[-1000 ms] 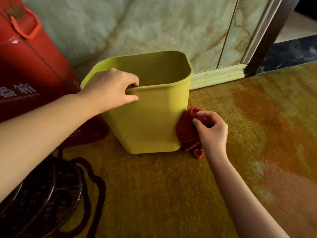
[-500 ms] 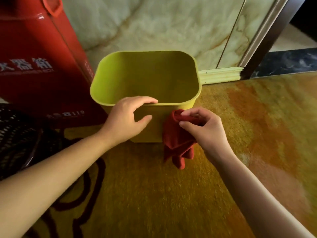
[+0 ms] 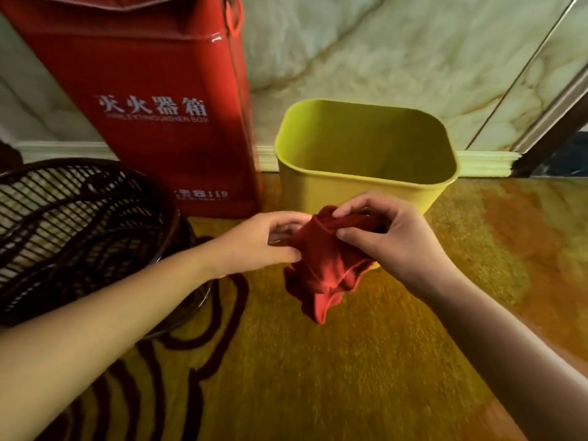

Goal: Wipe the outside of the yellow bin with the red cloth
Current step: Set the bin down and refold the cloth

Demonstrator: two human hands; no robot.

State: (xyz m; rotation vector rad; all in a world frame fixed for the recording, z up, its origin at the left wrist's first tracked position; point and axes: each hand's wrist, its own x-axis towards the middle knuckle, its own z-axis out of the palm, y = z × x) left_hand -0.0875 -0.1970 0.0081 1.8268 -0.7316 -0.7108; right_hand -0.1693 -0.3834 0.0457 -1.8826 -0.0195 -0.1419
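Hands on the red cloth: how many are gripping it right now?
2. The left hand pinches the red cloth at its left edge; the right hand holds its top, in front of the yellow bin.

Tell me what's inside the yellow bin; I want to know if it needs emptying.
The yellow bin shows only bare yellow inner walls. Its bottom is hidden by the near rim, so I cannot tell if anything lies there.

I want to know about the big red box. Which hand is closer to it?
The left hand. It is just in front of the red box, below its bottom corner; the right hand is farther right, before the yellow bin.
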